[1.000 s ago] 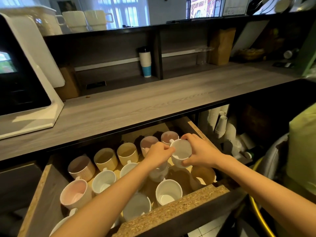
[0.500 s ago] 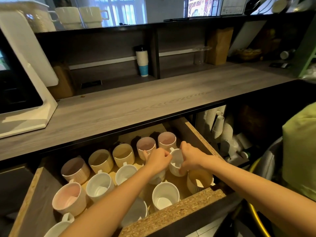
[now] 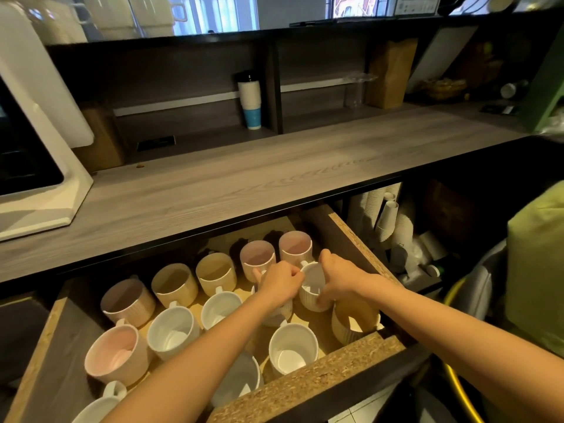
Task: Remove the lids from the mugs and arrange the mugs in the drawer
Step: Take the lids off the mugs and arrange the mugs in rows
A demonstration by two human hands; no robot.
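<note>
An open chipboard drawer [image 3: 308, 386] under the counter holds several lidless ribbed mugs in white, beige and pink. Both hands are down inside it on one white ribbed mug [image 3: 312, 288] near the right side. My right hand [image 3: 338, 277] wraps its right wall, thumb at the rim. My left hand [image 3: 282, 283] is curled against its left rim, partly covering another white mug below. Pink mugs [image 3: 294, 244] stand just behind. The held mug sits low among the others; whether it touches the drawer floor is hidden.
A grey wood counter [image 3: 244, 181] overhangs the drawer's back. A white machine [image 3: 36, 190] stands at its left. A cup stack [image 3: 251, 100] sits on the shelf behind. Paper cups [image 3: 387, 221] fill the space right of the drawer. More mugs [image 3: 137, 16] stand on top.
Both hands have carried the white mug down from above the mugs into the drawer's right side. The camera view has shifted slightly to the right.
</note>
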